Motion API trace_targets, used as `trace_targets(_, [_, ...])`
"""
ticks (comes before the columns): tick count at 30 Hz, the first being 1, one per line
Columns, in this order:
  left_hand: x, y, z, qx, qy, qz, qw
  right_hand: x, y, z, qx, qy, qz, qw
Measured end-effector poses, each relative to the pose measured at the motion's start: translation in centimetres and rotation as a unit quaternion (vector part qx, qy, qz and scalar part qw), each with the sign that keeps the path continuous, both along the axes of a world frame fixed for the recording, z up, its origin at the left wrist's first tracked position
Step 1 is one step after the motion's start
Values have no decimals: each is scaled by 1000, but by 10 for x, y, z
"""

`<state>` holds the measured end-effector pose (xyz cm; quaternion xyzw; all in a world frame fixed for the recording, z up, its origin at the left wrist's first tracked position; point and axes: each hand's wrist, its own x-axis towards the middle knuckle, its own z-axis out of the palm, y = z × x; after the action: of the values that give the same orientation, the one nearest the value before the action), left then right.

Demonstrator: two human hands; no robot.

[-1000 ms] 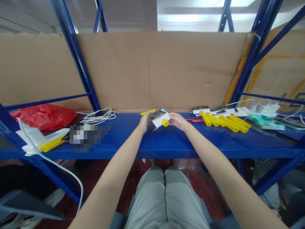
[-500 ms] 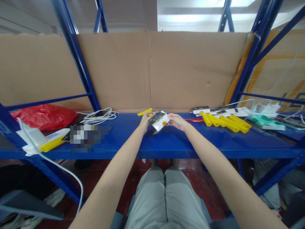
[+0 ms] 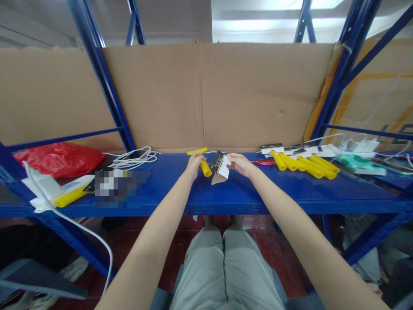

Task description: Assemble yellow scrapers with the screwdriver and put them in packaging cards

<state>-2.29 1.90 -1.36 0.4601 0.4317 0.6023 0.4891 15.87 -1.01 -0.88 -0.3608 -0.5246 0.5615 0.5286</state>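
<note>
My left hand [image 3: 193, 164] is closed round a yellow tube [image 3: 205, 168], whose rounded end points down towards me. In my right hand [image 3: 239, 163], fingers pinched, is a black-and-white packaging card [image 3: 221, 165] with a folded brown flap hanging at its bottom. The card and the tube are a small gap apart. Just behind my left hand is a thin yellow strip [image 3: 197, 151]; whether it touches the hand I cannot tell. A red-handled screwdriver [image 3: 264, 162] lies to the right of my right hand.
Several yellow tubes [image 3: 305, 166] with cards lie on the blue shelf [image 3: 245, 193] to the right, near white chargers and cables [image 3: 364, 148]. At left are a red plastic bag [image 3: 61, 159], coiled white cable [image 3: 137, 158] and another yellow tube [image 3: 71, 196]. Cardboard [image 3: 200, 94] stands behind.
The packaging card has come away from the yellow tube. The tube now shows in my left hand, while my right hand holds the card, its flap hanging open.
</note>
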Motion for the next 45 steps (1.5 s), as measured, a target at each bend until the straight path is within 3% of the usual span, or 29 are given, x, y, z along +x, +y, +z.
trace_targets(7, [1,2,-4,0,36,-12,999,-2,4,0,-13,6,-40,999])
trace_targets(17, [2,4,3,-56,71,-11,996,22,25,1,-23,41,-220,974])
trace_targets(22, [-3,12,16,-57,123,-41,990,42,46,10,-6,-32,-300,953])
trace_targets(26, [-10,17,18,-48,176,-42,982,51,60,16,3,-110,-304,946])
trace_targets(32, [-18,26,5,-69,120,-14,990,51,87,7,1,-196,-314,929])
trace_targets(37, [-20,24,5,-73,88,-13,993,41,102,-1,-5,-267,-271,925])
trace_targets(39, [-18,20,6,-72,95,-19,993,39,104,-1,-2,-321,-268,908])
trace_targets(43, [-13,12,6,-80,129,-23,988,41,107,0,22,-522,-257,813])
trace_targets(44, [-12,11,5,-83,136,-23,987,42,109,0,32,-545,-241,802])
trace_targets(45, [-12,10,5,-86,143,-23,986,43,111,-1,43,-543,-221,809])
